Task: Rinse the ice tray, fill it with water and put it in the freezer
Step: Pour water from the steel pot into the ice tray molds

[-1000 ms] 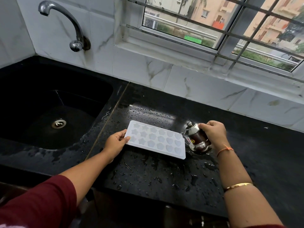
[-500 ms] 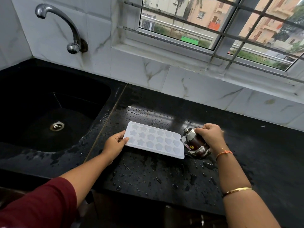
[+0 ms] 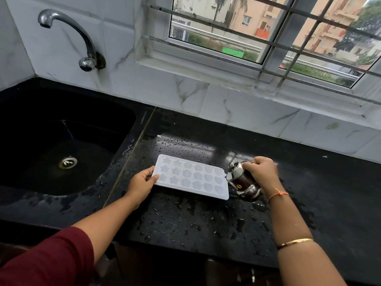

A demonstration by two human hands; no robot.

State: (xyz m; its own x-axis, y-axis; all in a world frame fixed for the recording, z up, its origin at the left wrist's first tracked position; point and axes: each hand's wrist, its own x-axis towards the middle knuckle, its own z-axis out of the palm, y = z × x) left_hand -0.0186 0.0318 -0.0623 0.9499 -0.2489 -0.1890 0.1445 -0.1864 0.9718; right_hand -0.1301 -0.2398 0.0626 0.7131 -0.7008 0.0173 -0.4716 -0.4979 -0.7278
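A white ice tray (image 3: 191, 176) with star and heart moulds lies flat on the wet black counter (image 3: 206, 219). My left hand (image 3: 142, 182) pinches its left short edge, thumb on top. My right hand (image 3: 260, 172) grips a small steel pot (image 3: 243, 182), tipped to the left with its rim over the tray's right end. Whether water is running out of the pot cannot be told.
A black sink (image 3: 61, 145) with a steel drain (image 3: 67, 162) lies to the left, under a wall tap (image 3: 68, 36). White marble tiles and a barred window (image 3: 268, 34) run along the back. Water drops cover the counter around the tray.
My right hand has tipped the steel pot further left, bringing its rim over the tray's right end. My left hand has stayed on the tray's left edge.
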